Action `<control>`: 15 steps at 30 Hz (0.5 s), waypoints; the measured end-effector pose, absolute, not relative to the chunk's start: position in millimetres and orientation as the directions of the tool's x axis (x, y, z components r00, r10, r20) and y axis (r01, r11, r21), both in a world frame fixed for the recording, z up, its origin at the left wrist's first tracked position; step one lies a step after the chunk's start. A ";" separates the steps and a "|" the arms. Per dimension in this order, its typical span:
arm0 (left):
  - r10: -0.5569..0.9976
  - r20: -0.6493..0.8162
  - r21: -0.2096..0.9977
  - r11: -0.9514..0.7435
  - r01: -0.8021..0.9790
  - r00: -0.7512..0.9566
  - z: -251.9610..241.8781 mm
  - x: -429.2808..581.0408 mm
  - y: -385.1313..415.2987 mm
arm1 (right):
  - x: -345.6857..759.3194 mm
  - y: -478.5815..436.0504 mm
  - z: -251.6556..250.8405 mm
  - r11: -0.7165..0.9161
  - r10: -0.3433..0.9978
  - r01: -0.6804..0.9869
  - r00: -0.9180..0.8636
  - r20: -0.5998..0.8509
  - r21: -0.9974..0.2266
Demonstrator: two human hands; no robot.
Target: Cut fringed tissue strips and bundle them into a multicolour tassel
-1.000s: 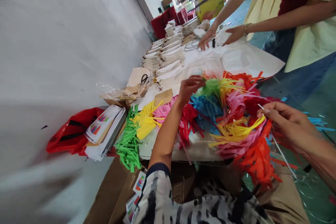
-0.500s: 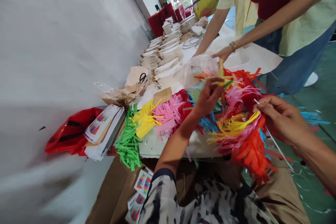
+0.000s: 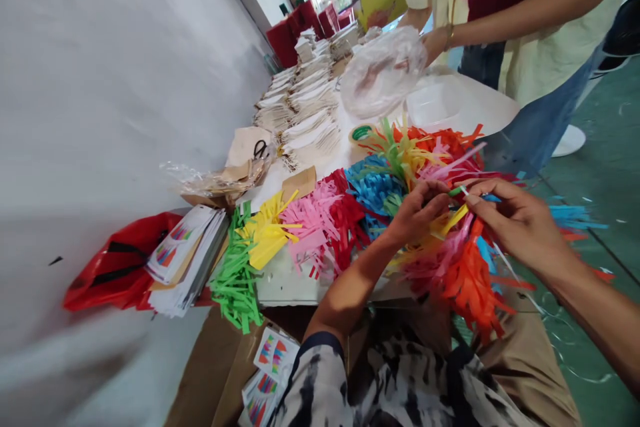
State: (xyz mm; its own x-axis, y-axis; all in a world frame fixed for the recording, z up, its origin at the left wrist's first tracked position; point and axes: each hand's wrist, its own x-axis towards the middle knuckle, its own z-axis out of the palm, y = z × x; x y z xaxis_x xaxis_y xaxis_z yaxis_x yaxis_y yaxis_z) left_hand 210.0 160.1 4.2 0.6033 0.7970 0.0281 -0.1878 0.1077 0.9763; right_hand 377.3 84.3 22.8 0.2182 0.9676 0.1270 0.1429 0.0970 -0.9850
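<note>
A person's left hand [image 3: 417, 210] pinches a small green paper strip [image 3: 455, 191] between thumb and fingertips, just beside the right hand [image 3: 520, 223], which pinches a thin white stick [image 3: 464, 191] at 3 o'clock. Beneath both hands, fringed paper [image 3: 373, 187] in green, yellow, pink, red, blue and orange spreads across the edge of a white worktop [image 3: 285, 287] from 8 o'clock round to 4 o'clock. At 1 o'clock, a co-worker in a pale yellow shirt [image 3: 530, 63] lifts a clear plastic bag [image 3: 383, 70] above a white plastic tray [image 3: 433, 107]. Rows of stacked kraft tags [image 3: 300, 107] line the worktop at 11 o'clock, near black-handled scissors [image 3: 260, 149] resting on brown paper. Printed cards [image 3: 187, 253] lie on a red bag [image 3: 120, 263] at 9 o'clock.
</note>
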 end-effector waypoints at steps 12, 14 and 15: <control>0.782 0.055 0.965 0.118 -0.235 0.621 6.5 209.4 153.8 | 373.6 82.9 20.2 0.203 0.947 0.297 0.182 0.264 -0.933; 0.796 0.054 0.967 0.110 -0.232 0.603 4.9 209.2 154.2 | 372.0 83.2 20.9 0.242 0.935 0.337 0.170 0.312 -0.910; 0.799 0.056 0.969 0.101 -0.226 0.598 4.5 208.9 154.4 | 371.3 83.1 21.5 0.259 0.929 0.359 0.160 0.333 -0.896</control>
